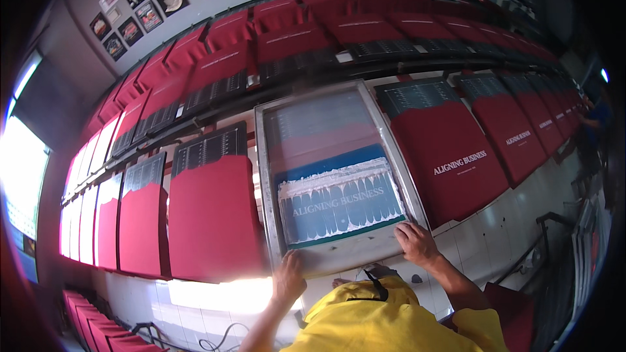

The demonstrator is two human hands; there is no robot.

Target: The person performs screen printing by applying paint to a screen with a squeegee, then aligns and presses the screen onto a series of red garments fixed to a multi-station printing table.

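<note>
A screen-printing frame point(355, 249) with pale rails lies over one of the printing boards in front of me. Its mesh carries a blue stencil point(306, 171) with white lettering, and white ink point(336, 177) is smeared around it in streaks. At the near left corner, my left hand point(289, 276) is closed around the frame's edge. My right hand point(417, 244) grips the near right corner, its fingers curled over the rim. Beneath the mesh, the upper part of a red cloth shows through faintly.
Red shirts on dark boards stand in long rows; the one on the right point(450, 146) bears white print, while the one on the left point(212, 215) looks plain. A dark rail point(215, 116) runs behind the frame. More red cloth-covered boards point(98, 326) sit low at left. Another person point(596, 117) stands far right.
</note>
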